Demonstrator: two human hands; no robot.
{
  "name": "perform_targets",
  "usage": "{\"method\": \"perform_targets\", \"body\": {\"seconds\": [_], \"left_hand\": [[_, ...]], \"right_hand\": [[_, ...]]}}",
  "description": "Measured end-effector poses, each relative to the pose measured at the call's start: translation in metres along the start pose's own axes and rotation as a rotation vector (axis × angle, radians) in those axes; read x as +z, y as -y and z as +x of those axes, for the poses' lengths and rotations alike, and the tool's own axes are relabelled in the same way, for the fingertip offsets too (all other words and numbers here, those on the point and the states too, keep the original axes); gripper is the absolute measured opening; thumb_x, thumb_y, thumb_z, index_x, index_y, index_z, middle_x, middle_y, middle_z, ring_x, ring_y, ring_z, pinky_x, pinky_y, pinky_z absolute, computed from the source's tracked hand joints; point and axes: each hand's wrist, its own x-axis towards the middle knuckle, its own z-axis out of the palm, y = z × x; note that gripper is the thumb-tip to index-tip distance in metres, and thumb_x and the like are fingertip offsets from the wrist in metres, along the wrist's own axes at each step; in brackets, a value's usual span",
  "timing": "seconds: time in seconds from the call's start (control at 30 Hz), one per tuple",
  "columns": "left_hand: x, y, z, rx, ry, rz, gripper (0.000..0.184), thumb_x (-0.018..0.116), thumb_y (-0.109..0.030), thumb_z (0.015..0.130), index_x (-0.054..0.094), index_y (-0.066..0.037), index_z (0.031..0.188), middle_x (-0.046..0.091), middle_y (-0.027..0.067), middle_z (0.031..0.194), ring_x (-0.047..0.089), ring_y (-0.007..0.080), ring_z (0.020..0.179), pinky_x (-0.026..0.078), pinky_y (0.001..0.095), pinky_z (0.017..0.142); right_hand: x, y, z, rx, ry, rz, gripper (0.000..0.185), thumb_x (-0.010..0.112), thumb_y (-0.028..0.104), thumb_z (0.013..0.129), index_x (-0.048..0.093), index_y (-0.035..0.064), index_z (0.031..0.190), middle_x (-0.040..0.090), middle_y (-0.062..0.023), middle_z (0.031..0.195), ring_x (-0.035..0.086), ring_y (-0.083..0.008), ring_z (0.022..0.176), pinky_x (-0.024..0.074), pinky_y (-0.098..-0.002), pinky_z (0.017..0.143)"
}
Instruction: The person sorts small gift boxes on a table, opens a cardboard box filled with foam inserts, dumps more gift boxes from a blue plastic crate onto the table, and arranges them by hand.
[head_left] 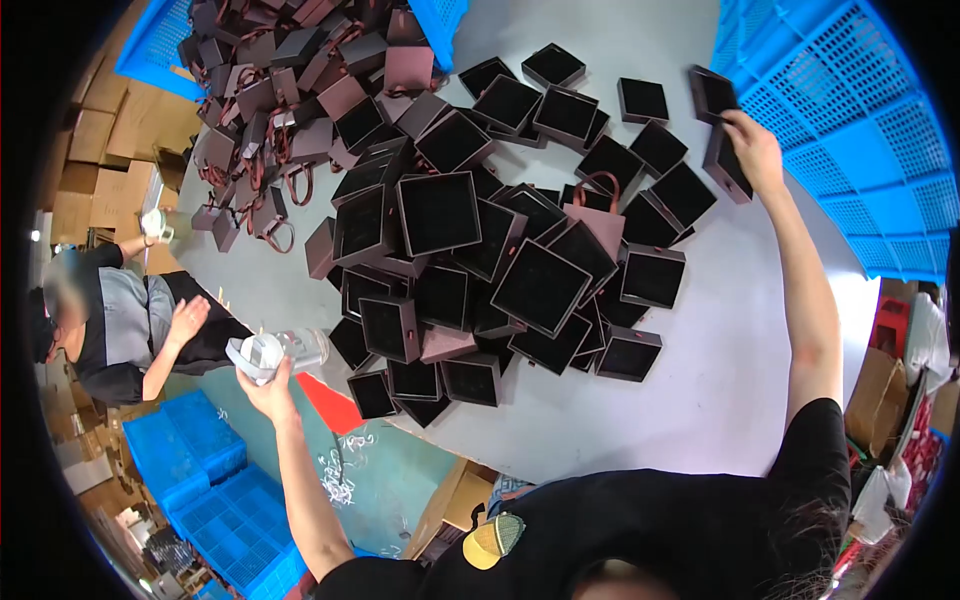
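Note:
My left hand (270,393) is closed around a clear plastic bottle (310,348) with a pale lid, at the table's left edge. The bottle lies tilted on its side in my grip. My right arm stretches to the far right, where my right hand (757,152) has its fingers on the edge of a dark open box (727,168). Another black-lined box (712,93) lies just beyond those fingers. Between my arms, a heap of dark drawer-like boxes (440,213) with black linings covers the middle of the table, several stacked or tipped.
A pile of small brown boxes with ribbon loops (290,135) spreads at the far left near a blue crate (437,30). Large blue crates (835,110) border the right side. A co-worker (130,320) is at the left, above more blue crates (235,530). The grey table (710,390) has a curved edge.

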Motion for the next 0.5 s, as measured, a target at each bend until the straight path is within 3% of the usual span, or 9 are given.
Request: {"method": "perform_targets", "body": {"seconds": [0.1, 0.23, 0.33, 0.37, 0.4, 0.43, 0.5], "left_hand": [[-0.029, -0.021, -0.021, 0.074, 0.055, -0.133, 0.086, 0.079, 0.000, 0.064, 0.034, -0.001, 0.138, 0.047, 0.0118, 0.131, 0.050, 0.0222, 0.117, 0.042, 0.0363, 0.100], [-0.063, -0.062, -0.051, 0.233, 0.140, -0.187, 0.089, 0.077, 0.003, 0.063, 0.032, -0.001, 0.139, 0.043, 0.0114, 0.134, 0.046, 0.0228, 0.122, 0.040, 0.0360, 0.101], [-0.086, -0.097, -0.073, 0.313, 0.260, -0.169, 0.095, 0.081, -0.004, 0.061, 0.029, 0.002, 0.140, 0.043, 0.0137, 0.135, 0.045, 0.0230, 0.123, 0.040, 0.0369, 0.102], [-0.092, -0.108, -0.083, 0.313, 0.293, -0.210, 0.096, 0.083, -0.007, 0.060, 0.029, 0.002, 0.140, 0.043, 0.0144, 0.135, 0.046, 0.0232, 0.123, 0.040, 0.0371, 0.102], [-0.096, -0.120, -0.094, 0.312, 0.327, -0.255, 0.098, 0.084, -0.011, 0.060, 0.029, 0.003, 0.140, 0.044, 0.0150, 0.135, 0.046, 0.0235, 0.123, 0.040, 0.0373, 0.102], [-0.098, -0.140, -0.106, 0.417, 0.291, -0.234, 0.086, 0.085, -0.012, 0.059, 0.040, 0.001, 0.131, 0.054, 0.0102, 0.119, 0.056, 0.0208, 0.110, 0.046, 0.0356, 0.095], [-0.106, -0.156, -0.125, 0.395, 0.387, -0.345, 0.087, 0.087, -0.015, 0.059, 0.040, 0.002, 0.130, 0.055, 0.0105, 0.119, 0.057, 0.0201, 0.108, 0.047, 0.0350, 0.093]], "right_hand": [[-0.004, 0.099, 0.011, -0.198, 0.203, 0.169, 0.020, 0.060, 0.016, 0.084, 0.065, 0.0099, 0.102, 0.066, -0.0146, 0.093, 0.064, -0.0330, 0.085, 0.0498, -0.0370, 0.074], [0.050, 0.222, 0.010, -0.461, 0.292, 0.256, 0.019, 0.059, 0.019, 0.084, 0.065, 0.0092, 0.099, 0.067, -0.0137, 0.090, 0.062, -0.0336, 0.088, 0.0490, -0.0408, 0.077], [0.071, 0.282, -0.002, -0.372, 0.452, -0.043, 0.047, 0.061, 0.023, 0.083, 0.049, 0.0200, 0.129, 0.063, -0.0159, 0.104, 0.062, -0.0340, 0.095, 0.0487, -0.0464, 0.079], [0.063, 0.299, -0.009, -0.402, 0.453, -0.121, 0.064, 0.063, 0.027, 0.082, 0.037, 0.0236, 0.140, 0.060, -0.0170, 0.109, 0.059, -0.0337, 0.101, 0.0475, -0.0492, 0.080], [0.047, 0.313, -0.021, -0.467, 0.399, 0.050, 0.067, 0.065, 0.029, 0.080, 0.038, 0.0173, 0.140, 0.058, -0.0176, 0.115, 0.056, -0.0330, 0.108, 0.0460, -0.0466, 0.087], [0.016, 0.329, -0.043, -0.522, 0.450, 0.341, 0.075, 0.070, 0.033, 0.076, 0.038, 0.0087, 0.140, 0.053, -0.0193, 0.125, 0.050, -0.0330, 0.119, 0.0412, -0.0413, 0.099], [-0.032, 0.351, -0.096, -0.608, 0.737, 0.719, 0.093, 0.080, 0.029, 0.064, 0.034, 0.0008, 0.140, 0.039, -0.0200, 0.142, 0.037, -0.0308, 0.132, 0.0303, -0.0368, 0.110]]}}
